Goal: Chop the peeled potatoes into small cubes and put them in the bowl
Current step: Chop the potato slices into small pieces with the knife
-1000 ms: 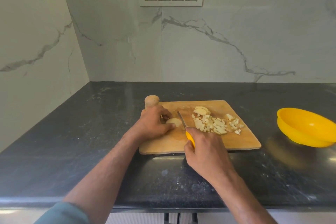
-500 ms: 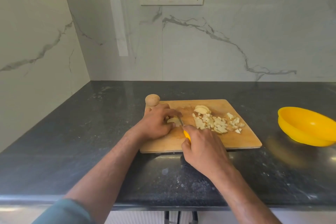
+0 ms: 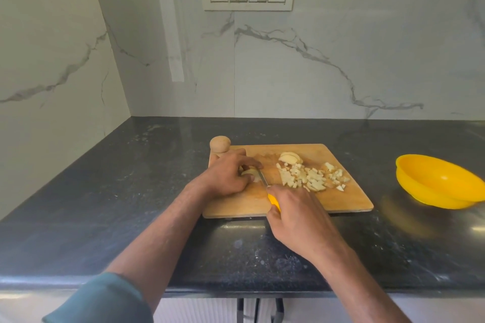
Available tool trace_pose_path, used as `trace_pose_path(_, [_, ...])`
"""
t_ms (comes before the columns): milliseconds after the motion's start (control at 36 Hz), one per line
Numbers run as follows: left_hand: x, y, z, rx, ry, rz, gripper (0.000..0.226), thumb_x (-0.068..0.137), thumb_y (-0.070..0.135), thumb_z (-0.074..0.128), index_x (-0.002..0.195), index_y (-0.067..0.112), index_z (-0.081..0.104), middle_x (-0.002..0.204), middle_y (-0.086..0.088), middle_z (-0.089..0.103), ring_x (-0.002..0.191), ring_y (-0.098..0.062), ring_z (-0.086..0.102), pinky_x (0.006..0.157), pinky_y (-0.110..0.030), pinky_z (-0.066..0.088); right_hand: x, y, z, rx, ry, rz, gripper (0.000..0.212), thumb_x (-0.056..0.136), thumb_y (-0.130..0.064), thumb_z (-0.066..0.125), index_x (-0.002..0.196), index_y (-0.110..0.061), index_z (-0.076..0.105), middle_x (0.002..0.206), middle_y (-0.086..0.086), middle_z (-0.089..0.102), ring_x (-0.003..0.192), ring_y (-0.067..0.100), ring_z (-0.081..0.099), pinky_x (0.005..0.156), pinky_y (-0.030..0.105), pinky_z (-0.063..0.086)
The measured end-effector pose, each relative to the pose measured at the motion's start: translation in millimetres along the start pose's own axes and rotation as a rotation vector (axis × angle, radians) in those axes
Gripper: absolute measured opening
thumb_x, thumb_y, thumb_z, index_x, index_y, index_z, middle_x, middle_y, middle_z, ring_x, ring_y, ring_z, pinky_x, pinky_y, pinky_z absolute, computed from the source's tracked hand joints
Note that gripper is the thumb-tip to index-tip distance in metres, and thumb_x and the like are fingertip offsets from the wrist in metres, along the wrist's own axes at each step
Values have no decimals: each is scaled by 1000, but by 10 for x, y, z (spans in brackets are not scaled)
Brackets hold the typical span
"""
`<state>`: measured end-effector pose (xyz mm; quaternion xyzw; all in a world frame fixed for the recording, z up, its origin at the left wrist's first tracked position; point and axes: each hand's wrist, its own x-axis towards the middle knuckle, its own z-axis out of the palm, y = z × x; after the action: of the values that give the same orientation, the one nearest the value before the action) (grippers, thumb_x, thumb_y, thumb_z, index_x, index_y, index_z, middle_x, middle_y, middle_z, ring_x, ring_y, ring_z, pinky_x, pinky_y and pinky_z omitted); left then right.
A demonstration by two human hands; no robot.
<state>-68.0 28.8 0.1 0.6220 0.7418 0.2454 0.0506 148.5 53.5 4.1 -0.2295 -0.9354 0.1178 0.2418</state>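
While left hand [image 3: 225,178] pins potato [image 3: 250,172], knife [image 3: 263,178] cuts beside.

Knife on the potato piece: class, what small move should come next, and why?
Probably press the knife down through the potato piece that the left hand pins on the board. The right hand holds the handle, the blade sits against the piece, and the piece is larger than the cubes.

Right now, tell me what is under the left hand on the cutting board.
The left hand holds a pale potato piece against the cutting board, with the knife blade beside its fingers. Most of the piece is covered by the hand, so its size is unclear.
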Motion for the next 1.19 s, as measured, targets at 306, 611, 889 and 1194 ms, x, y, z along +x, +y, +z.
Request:
trace_pose_path(306, [-12,-9,23,-24,32,16,27,95,25,67,120,34,74,97,5,51,93,-12,50,70,-6,25,-207,103,-68,67,117,80,38,90,-19,63,128,-17,68,105,-6,75,82,8,69,71,16,57])
trace_pose_path(611, [-87,-136,9,-297,112,-2,49,85,12,77,128,33,65,98,3,68,92,-11,64,90,-29,55,73,-11,58,98,118,109,43,93,-22,59,135,-17,63,87,-3,75,50,1,49,46,8,31])
trace_pose_path(889, [-61,-163,5,-345,79,47,46,83,3,78,121,29,71,105,7,68,94,-14,60,89,-33,54,145,-65,163,-59,65,71,42,96,-27,54,138,-22,59,85,-4,74,61,8,50,57,13,35])
trace_pose_path(1194, [-22,-139,-13,-267,25,-4,37,87,6,76,118,25,75,98,12,58,98,-12,59,96,-31,51,145,-85,97,-20,4,19,43,99,-21,54,142,-20,54,102,-4,73,67,3,51,62,5,33])
